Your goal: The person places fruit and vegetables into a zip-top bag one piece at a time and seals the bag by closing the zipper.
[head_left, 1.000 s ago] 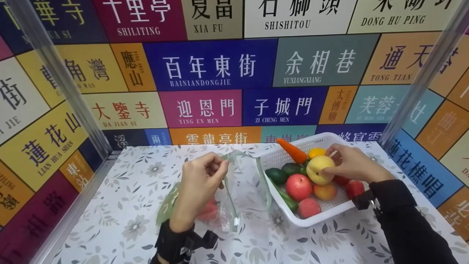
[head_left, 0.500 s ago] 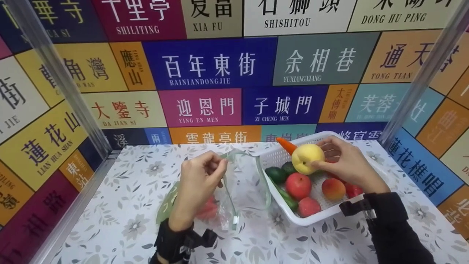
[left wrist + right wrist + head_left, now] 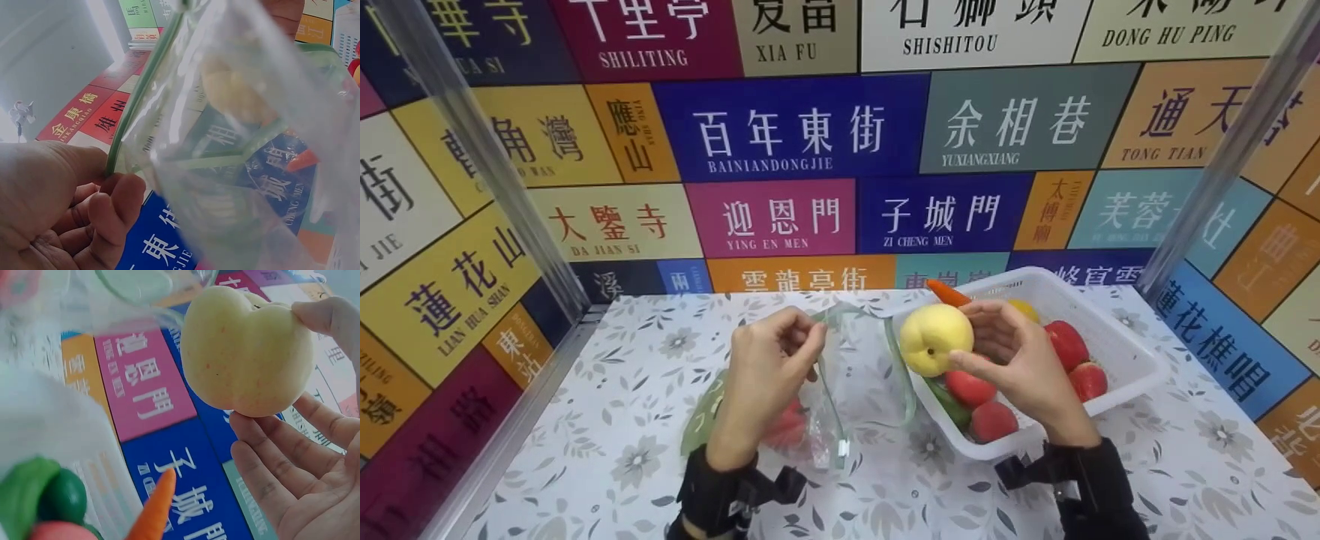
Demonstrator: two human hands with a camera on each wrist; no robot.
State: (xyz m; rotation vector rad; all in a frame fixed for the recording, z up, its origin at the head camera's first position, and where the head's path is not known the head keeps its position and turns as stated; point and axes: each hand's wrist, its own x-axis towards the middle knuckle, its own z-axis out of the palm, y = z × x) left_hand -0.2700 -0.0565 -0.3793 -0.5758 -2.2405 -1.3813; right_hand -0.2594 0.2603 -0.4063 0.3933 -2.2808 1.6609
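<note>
My left hand (image 3: 771, 379) pinches the green edge of a clear zipper bag (image 3: 861, 367); its mouth gapes toward the basket. Green print and something red show through the bag beneath that hand. Between the thumb and fingertips of my right hand (image 3: 1020, 361) is a yellow apple (image 3: 936, 340), held up over the left rim of the white basket (image 3: 1129, 352). In the right wrist view the apple (image 3: 247, 351) is clear of the basket, with the bag's green edge behind it. The left wrist view shows the apple blurred through the plastic.
In the basket lie a carrot (image 3: 947, 292), a red tomato (image 3: 971, 388), a reddish peach (image 3: 994, 421), a red pepper (image 3: 1066, 345) and several green vegetables. The table (image 3: 607, 420) has a leaf-patterned cover. Upright clear posts and a wall of coloured signs stand behind.
My right hand has lifted the yellow apple from among the basket's produce and carried it left to the bag's mouth. The left hand has stayed on the bag's edge.
</note>
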